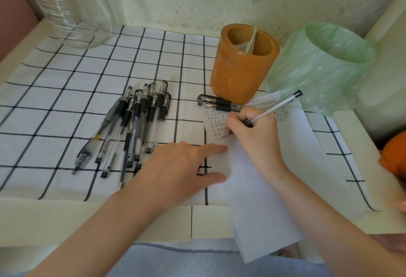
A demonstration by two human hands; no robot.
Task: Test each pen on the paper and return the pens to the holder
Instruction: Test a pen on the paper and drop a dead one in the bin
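Nearest the camera, a pale blue garment (175, 261) fills the bottom of the view, below the cream front edge of the table (87, 217). A white sheet of paper (252, 210) lies at an angle on the table, its near end hanging over that front edge. The left hand (180, 167) lies flat on the black-and-white checked cloth (66, 101), fingers straight, with the index fingertip and thumb touching the paper's left edge. Just beyond it, the right hand (254, 136) has its fingers curled round a clear pen (274, 107), pinching it low on the barrel. The pen's tip is down on the paper among rows of small inked marks, and its black end tilts up and away to the right.

Left of the paper, a heap of loose pens (136, 123) lies on the cloth, mostly clear-barrelled with black grips and caps, overlapping and pointing roughly the same way. At the far edge of the paper, two capped pens (219, 103) lie side by side at the foot of the orange-brown pen holder (237, 74), which stands upright with a scrap of clear plastic wrapper inside. Just right of the holder stands a bin lined with a pale green plastic bag (325, 68). An orange object (393, 156) shows at the right edge. In the far left corner, against the wall, stands a clear glass jug (72, 13).
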